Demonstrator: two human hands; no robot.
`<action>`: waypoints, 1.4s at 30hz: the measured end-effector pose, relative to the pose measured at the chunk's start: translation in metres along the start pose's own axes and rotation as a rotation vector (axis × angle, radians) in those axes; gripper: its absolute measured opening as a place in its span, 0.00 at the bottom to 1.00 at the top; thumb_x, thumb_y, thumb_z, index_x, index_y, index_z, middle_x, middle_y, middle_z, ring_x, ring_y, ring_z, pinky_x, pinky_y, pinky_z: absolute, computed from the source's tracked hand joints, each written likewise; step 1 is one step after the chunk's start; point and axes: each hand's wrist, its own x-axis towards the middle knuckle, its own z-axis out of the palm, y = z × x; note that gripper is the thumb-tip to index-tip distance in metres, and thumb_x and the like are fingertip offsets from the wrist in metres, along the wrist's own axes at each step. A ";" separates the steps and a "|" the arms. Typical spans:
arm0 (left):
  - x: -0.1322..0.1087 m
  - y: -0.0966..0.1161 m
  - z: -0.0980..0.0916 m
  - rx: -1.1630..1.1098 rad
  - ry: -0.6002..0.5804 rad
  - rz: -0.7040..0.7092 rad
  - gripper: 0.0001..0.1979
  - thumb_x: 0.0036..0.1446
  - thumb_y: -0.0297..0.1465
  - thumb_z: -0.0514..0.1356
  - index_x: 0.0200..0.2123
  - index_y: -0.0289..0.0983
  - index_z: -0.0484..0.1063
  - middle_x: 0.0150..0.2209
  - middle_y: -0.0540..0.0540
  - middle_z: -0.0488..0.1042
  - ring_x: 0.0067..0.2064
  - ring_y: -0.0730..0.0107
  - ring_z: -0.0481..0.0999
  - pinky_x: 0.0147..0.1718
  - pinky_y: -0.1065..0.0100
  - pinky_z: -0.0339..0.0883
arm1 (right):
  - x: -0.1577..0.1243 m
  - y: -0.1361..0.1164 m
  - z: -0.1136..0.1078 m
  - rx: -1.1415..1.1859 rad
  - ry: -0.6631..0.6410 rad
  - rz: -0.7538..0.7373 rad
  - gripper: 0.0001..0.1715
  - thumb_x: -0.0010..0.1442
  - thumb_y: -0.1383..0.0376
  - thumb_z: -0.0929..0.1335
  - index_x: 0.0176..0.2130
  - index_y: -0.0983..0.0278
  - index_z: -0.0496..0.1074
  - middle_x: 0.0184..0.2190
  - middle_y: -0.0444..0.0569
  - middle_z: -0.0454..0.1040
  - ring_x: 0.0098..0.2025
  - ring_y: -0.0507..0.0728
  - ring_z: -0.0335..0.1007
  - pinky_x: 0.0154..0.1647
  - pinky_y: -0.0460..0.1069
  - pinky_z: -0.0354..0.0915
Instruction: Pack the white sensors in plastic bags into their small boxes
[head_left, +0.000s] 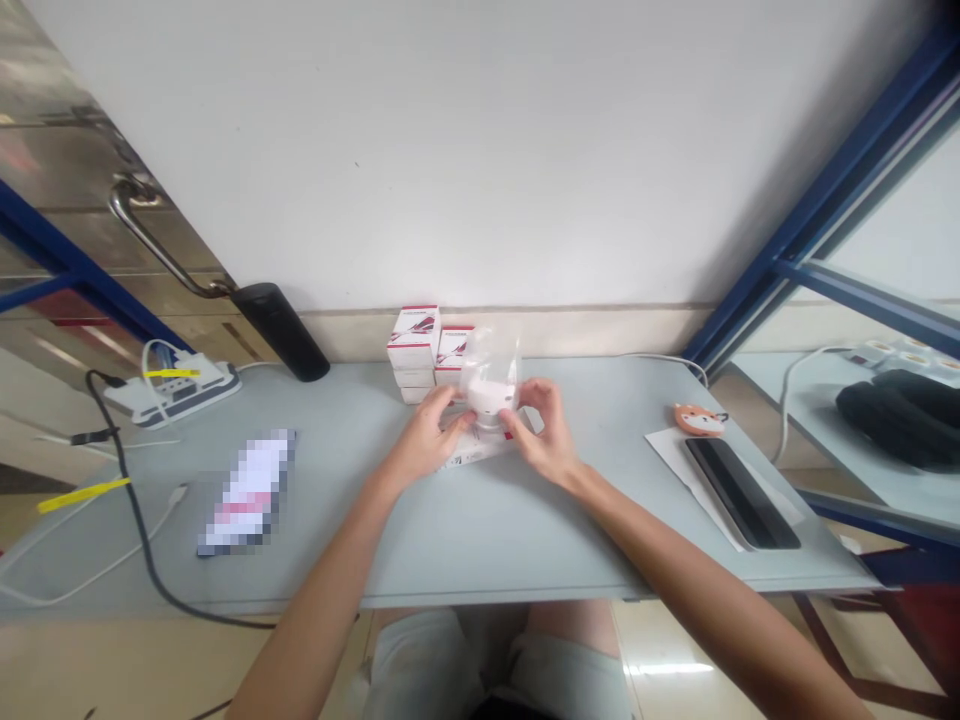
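Observation:
Between my two hands is a white rounded device (491, 398) with small dark marks on its side. A clear plastic bag (493, 350) stands up loosely above and around it. My left hand (436, 430) grips the device from the left, thumb at its lower front. From the other side, my right hand (546, 430) holds it with thumb and fingers. Beneath them lies a printed white sheet (472, 452) with a touch of red, partly covered by the hands. Just behind my left hand, small white-and-red boxes (415, 340) are stacked against the wall.
A black cylinder (281, 330) stands at the back left, near a power strip (184, 390) and loose cables. A blurred-out packet (247, 492) lies left of my arms. To the right are an orange animal-shaped item (699, 420) and a black flat object (742, 493) on white paper.

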 end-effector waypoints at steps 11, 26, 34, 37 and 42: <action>-0.002 0.010 -0.010 -0.072 -0.029 0.005 0.25 0.66 0.40 0.62 0.64 0.41 0.67 0.61 0.40 0.73 0.63 0.49 0.72 0.63 0.52 0.66 | 0.011 -0.002 -0.010 -0.136 -0.238 0.103 0.28 0.63 0.56 0.73 0.60 0.57 0.67 0.56 0.53 0.77 0.57 0.63 0.73 0.62 0.61 0.66; -0.001 0.002 0.004 -0.287 0.037 -0.101 0.26 0.62 0.45 0.67 0.59 0.39 0.70 0.59 0.38 0.76 0.62 0.48 0.75 0.57 0.54 0.72 | 0.015 0.002 -0.017 -0.342 -0.416 0.066 0.21 0.65 0.55 0.72 0.54 0.59 0.70 0.48 0.53 0.78 0.50 0.64 0.73 0.54 0.61 0.68; 0.000 0.001 0.003 -0.287 -0.118 -0.148 0.22 0.63 0.44 0.66 0.56 0.40 0.73 0.56 0.39 0.79 0.56 0.48 0.79 0.54 0.55 0.74 | 0.014 -0.004 -0.013 -0.313 -0.418 0.044 0.24 0.68 0.52 0.70 0.59 0.58 0.68 0.52 0.56 0.76 0.53 0.67 0.72 0.55 0.63 0.68; -0.001 0.002 0.004 -0.273 -0.137 -0.101 0.25 0.62 0.43 0.67 0.59 0.39 0.71 0.58 0.37 0.77 0.59 0.48 0.77 0.56 0.55 0.72 | 0.014 -0.001 -0.013 -0.332 -0.409 0.073 0.26 0.67 0.50 0.71 0.58 0.58 0.69 0.51 0.56 0.76 0.53 0.68 0.72 0.52 0.63 0.69; -0.002 0.001 0.013 -0.231 -0.035 -0.168 0.26 0.59 0.45 0.69 0.55 0.38 0.73 0.53 0.38 0.80 0.54 0.48 0.79 0.53 0.55 0.73 | 0.012 0.002 -0.011 -0.369 -0.387 0.056 0.22 0.65 0.50 0.72 0.53 0.59 0.72 0.48 0.56 0.77 0.50 0.67 0.72 0.51 0.62 0.68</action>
